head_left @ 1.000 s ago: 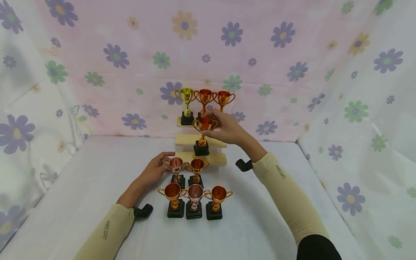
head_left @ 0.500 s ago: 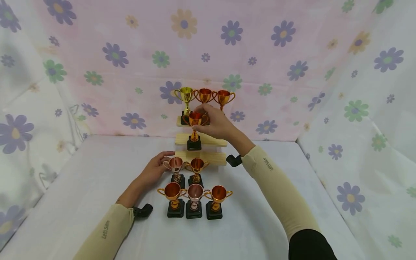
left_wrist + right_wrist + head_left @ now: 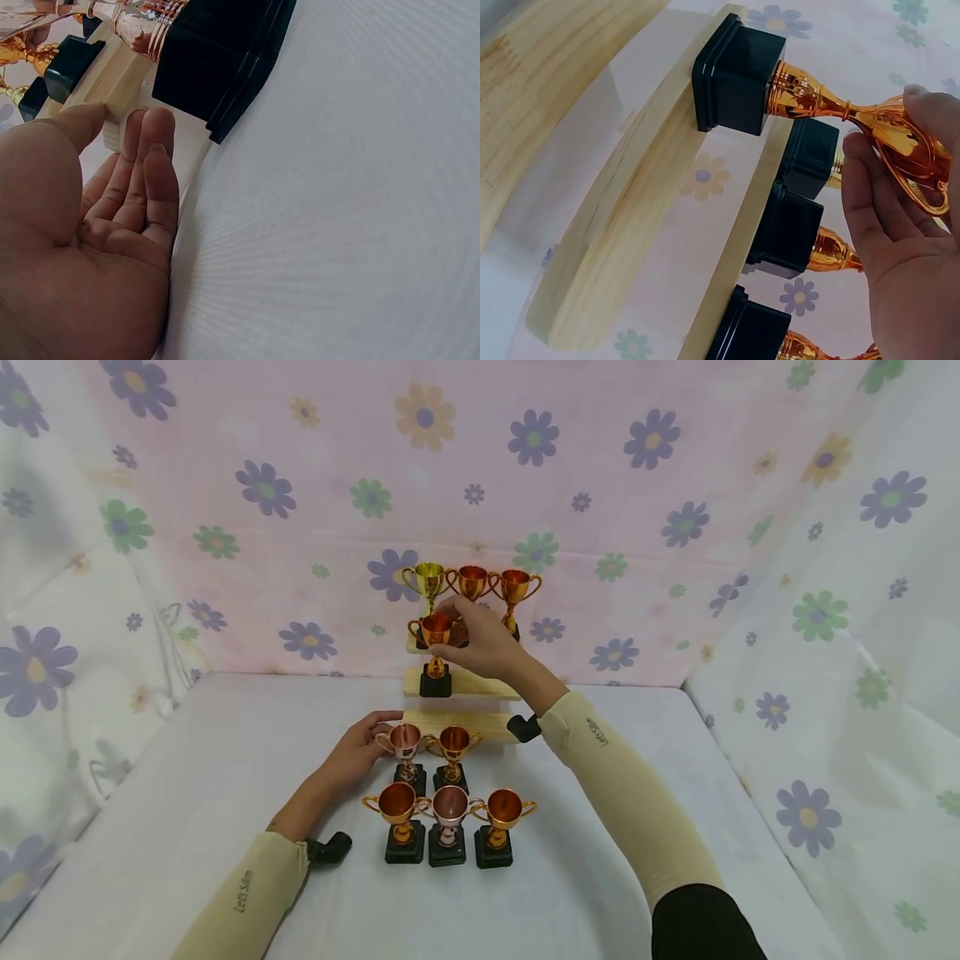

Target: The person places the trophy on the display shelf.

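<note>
My right hand (image 3: 486,642) grips an orange-gold trophy cup (image 3: 435,683) by its bowl, thumb and fingers around it. The cup is upright, its black base right at the left end of the middle step of a wooden stepped stand (image 3: 483,727). In the right wrist view that base (image 3: 742,79) meets the step's surface. Down at the lowest step, my left hand (image 3: 356,756) holds the stand's left end. Its thumb (image 3: 86,120) touches the wood, with the fingers on the other side. Close beside it stands a rose-gold trophy cup (image 3: 406,743).
Along the top step stand a yellow-gold trophy (image 3: 429,578) and two orange-gold ones (image 3: 514,585). In front of the stand, another gold trophy (image 3: 454,745) and a front row of three, including a rose-gold one (image 3: 450,810), rest on the white cloth (image 3: 585,877). Flowered curtains surround the table.
My right hand has carried the orange-gold trophy cup leftward and back, from the middle of the stand to the middle step's left end. My left hand has stayed in place.
</note>
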`<state>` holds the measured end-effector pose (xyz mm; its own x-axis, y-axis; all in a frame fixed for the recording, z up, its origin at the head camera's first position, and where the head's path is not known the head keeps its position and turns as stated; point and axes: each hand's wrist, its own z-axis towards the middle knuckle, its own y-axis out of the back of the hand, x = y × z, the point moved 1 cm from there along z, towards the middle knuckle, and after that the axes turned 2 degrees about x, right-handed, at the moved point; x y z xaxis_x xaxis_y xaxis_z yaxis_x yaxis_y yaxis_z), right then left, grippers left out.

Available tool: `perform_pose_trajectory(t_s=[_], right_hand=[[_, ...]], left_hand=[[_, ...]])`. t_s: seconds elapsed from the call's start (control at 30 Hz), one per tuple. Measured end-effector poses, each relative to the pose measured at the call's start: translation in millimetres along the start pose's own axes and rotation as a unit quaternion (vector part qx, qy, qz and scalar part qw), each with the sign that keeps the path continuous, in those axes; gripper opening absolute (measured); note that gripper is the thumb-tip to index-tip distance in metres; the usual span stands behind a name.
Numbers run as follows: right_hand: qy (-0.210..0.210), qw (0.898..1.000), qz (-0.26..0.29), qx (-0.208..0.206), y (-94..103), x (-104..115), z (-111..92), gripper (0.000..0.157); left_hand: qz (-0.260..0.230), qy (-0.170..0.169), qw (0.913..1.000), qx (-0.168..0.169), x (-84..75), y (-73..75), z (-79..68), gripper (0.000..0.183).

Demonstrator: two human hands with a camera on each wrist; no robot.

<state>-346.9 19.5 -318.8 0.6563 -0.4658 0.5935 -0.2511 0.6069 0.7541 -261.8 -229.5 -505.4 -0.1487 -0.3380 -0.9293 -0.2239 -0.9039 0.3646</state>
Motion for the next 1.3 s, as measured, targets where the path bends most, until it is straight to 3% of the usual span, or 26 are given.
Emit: perform_pose_trajectory(t_s=[0.73, 1.1, 1.3], right_hand=[[-0.014, 1.0, -0.016, -0.022, -10.9, 2, 12, 0.057], [-0.02, 0.999, 0.004, -0.027, -12.4, 2, 12, 0.054], [-0.017, 0.999, 0.018, -0.025, -13.9, 1, 11, 0.057]], left_hand=[[-0.004, 0.017, 0.9998, -0.004, 2.6, 0.0, 0.7, 0.052], [-0.014, -0.009, 0.9998, 0.005, 1.5, 1.1, 1.3, 0.049], [0.002, -0.002, 1.0, 0.003, 0.3, 0.4, -1.1, 0.049]])
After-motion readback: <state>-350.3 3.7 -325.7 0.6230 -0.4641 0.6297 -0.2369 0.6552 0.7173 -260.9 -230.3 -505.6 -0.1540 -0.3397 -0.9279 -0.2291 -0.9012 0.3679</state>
